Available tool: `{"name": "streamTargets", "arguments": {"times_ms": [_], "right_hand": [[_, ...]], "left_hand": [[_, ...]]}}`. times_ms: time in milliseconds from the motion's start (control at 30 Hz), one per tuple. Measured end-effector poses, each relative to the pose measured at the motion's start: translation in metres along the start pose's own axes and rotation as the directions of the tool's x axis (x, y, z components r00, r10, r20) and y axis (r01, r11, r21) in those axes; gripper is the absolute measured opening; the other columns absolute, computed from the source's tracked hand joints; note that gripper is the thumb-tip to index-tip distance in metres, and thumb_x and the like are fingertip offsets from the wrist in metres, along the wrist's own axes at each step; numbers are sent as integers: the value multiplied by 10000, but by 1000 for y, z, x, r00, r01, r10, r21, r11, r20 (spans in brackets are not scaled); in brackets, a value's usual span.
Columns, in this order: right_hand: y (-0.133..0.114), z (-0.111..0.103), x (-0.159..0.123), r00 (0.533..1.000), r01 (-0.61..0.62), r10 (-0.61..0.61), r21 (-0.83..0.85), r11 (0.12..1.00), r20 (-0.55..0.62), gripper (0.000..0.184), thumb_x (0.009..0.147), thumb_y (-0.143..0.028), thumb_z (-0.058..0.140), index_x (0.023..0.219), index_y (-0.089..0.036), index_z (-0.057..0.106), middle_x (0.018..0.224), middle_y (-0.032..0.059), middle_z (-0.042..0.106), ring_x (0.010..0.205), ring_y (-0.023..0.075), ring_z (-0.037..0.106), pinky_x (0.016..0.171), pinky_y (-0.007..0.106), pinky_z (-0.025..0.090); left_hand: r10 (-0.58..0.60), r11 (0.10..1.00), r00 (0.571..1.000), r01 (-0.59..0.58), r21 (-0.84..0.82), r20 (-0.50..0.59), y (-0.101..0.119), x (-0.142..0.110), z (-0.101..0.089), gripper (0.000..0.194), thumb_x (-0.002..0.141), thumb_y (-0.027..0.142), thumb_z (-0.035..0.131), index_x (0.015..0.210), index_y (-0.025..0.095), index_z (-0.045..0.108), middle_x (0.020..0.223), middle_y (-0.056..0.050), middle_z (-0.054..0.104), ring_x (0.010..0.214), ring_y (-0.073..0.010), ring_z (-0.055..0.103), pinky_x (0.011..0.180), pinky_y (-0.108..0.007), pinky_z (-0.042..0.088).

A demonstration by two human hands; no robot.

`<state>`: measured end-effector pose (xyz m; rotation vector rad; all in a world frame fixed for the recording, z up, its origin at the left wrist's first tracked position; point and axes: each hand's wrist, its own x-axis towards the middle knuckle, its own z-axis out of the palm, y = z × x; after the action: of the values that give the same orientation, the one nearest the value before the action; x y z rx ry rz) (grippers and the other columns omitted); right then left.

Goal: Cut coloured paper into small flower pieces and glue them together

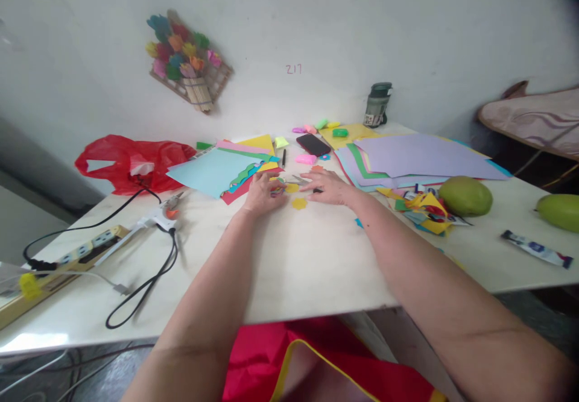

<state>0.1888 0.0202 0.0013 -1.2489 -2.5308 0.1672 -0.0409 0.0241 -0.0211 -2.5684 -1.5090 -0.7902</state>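
Observation:
My left hand [265,194] is low over the table, its thumb and fingers curved around small coloured paper cut-outs [277,190]. Their exact shapes are partly hidden by the fingers. To the right, my right hand [329,187] lies over a pair of scissors, its fingers spread and pointing left. The scissors' metal blades [297,179] show beyond the fingertips, and something black is visible beneath the hand. Between both hands lie two yellow paper circles [299,204], one farther back than the other. An orange paper cut-out [318,168] sits just behind my right hand.
Coloured sheets [212,176] and a red bag [131,164] lie left; more sheets [416,155] lie right. A phone [313,144] and bottle [378,105] are behind. Paper scraps [427,209], green fruit [465,196] and a tube [537,249] sit right. Cables and a power strip [90,246] lie left.

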Motion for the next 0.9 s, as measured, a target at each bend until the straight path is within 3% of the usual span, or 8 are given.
{"name": "streamTargets", "arguments": {"times_ms": [100,200,333,433,500,667,800,900], "right_hand": [[-1,0,-1,997,23,-23,2,1000,71,352,774,-396,609,1113,-330,676,1460,-26,383,1367,304,277,1110,490,206],[-2,0,-3,982,56,-62,38,998,177,384,772,-439,600,1147,-367,648,1502,-63,294,1409,306,157,1133,510,116],[-4,-2,-6,950,14,-42,93,996,309,393,778,-451,578,1164,-397,627,1513,-87,250,1421,310,67,1134,547,54],[-4,-1,-5,943,-19,-19,110,994,331,396,793,-445,562,1183,-395,613,1514,-86,244,1422,299,65,1136,539,52],[-1,2,-4,961,-35,6,98,995,277,407,794,-416,577,1197,-370,609,1506,-57,277,1418,297,116,1133,533,85],[12,11,3,999,-24,26,59,998,-45,384,768,-309,626,1151,-296,653,1368,37,505,1308,263,398,1092,475,266],[21,16,6,994,-6,13,64,998,-108,356,732,-296,653,1087,-289,687,1290,42,578,1241,261,480,1067,469,320],[22,18,6,992,-9,17,69,998,-123,343,725,-281,655,1065,-278,697,1264,42,598,1214,251,509,1055,450,343]], "left_hand": [[-94,994,996,94,54,5,4,-3,2,519,671,478,667,1146,273,637,1399,-57,434,1366,-348,212,1106,-505,196],[-168,982,982,160,97,86,12,-5,3,754,646,594,652,1322,303,487,1517,-44,255,1410,-377,0,1112,-568,65],[-222,972,947,195,133,233,20,-5,3,888,640,675,601,1410,307,357,1555,-32,144,1402,-379,-102,1092,-601,-34],[-233,970,934,206,127,272,21,-4,2,886,656,671,588,1422,309,329,1559,-33,122,1398,-377,-120,1080,-614,-52],[-215,976,940,195,102,265,20,-4,2,851,655,646,611,1398,311,366,1556,-41,137,1398,-384,-115,1069,-633,-42],[-136,990,976,139,-2,173,22,-4,2,566,624,540,706,1102,256,601,1538,-67,201,1400,-406,-71,1054,-663,-16],[-138,985,971,155,-71,197,28,-2,1,349,608,455,745,847,224,641,1526,-46,238,1398,-420,-23,1040,-677,-38],[-161,978,956,187,-86,246,32,0,0,276,624,428,734,777,213,654,1523,-38,248,1399,-418,-21,1035,-680,-49]]}}
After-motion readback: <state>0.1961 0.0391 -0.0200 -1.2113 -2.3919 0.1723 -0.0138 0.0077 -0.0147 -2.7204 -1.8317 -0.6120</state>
